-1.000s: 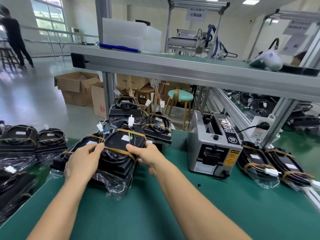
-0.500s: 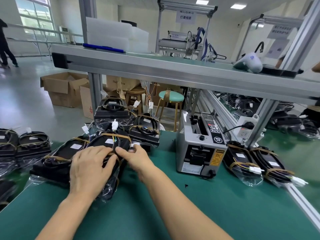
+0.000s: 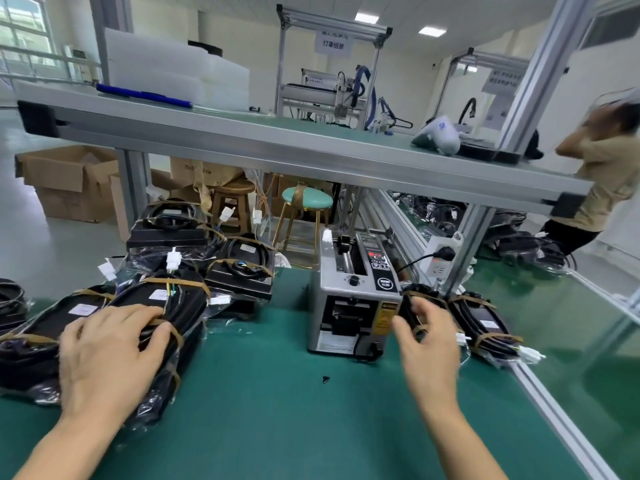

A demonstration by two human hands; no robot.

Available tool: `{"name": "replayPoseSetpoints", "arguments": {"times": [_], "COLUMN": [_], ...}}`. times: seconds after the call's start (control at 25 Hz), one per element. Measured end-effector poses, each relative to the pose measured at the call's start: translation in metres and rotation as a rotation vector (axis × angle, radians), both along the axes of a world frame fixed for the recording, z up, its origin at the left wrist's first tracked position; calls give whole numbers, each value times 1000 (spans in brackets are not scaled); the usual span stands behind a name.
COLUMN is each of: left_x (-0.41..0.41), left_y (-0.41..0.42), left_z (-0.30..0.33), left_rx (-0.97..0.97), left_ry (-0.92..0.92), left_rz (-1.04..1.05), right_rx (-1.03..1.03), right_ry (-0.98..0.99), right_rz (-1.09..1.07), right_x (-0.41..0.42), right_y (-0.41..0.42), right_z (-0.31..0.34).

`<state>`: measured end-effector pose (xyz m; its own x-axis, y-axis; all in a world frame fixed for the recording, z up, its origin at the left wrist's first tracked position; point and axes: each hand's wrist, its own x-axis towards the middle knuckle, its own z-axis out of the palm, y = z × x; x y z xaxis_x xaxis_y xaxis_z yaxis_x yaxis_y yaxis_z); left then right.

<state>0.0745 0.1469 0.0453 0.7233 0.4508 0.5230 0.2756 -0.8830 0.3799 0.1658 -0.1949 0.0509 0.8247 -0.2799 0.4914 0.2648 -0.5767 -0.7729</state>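
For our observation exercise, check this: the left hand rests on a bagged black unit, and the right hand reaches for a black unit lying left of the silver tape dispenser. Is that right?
Not quite. The head view shows that the black unit the right hand reaches for lies to the right of the silver tape dispenser, not to its left. The left hand does rest on a bagged black unit.

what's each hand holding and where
Left hand rests flat on a black bagged unit with brown bands, not gripping. Right hand reaches a second black unit; hold unclear.
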Motion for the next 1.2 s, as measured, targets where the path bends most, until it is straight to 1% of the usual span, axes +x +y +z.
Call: {"name": "replayPoseSetpoints", "arguments": {"times": [0.04,0.08,0.12,0.2,0.28,0.36,0.44,0.52,0.6,0.8,0.92,1.0,1.08,1.2], "left_x": [0,0,-1,-1,1,5,9,10,11,11,9,5,1,-2], "left_y": [-1,-5,-11,-34,-62,-79,-85,-88,-91,-95,-102,-114,-131,-160], "left_z": [-1,-3,-5,-11,-22,-37,-49,-56,-60,-60,-54,-42,-26,5], "left_rx": [14,45,89,197,249,229,191,159,136,140,125,72,-33,-207], "left_ry": [-25,-71,-138,-298,-375,-349,-307,-291,-292,-265,-279,-290,-280,-199], "left_rz": [-13,-35,-65,-151,-282,-394,-457,-497,-522,-584,-630,-679,-735,-872], "right_rx": [-85,-163,-220,-319,-466,-638,-780,-817,-810,-822,-915,-1026,-1125,-1207], "right_ry": [34,125,249,476,619,720,817,881,875,728,625,557,512,478], "right_rz": [-144,-249,-296,-293,-270,-268,-266,-269,-275,-248,-246,-232,-138,147], "right_x": [14,29,43,62,78,91,102,109,112,86,39,0,-41,-84], "right_y": [-19,-35,-46,-55,-58,-59,-61,-63,-63,-69,-92,-112,-128,-129], "right_z": [-2,-5,-8,-15,-21,-21,-16,-16,-19,-18,-5,12,34,70]}}
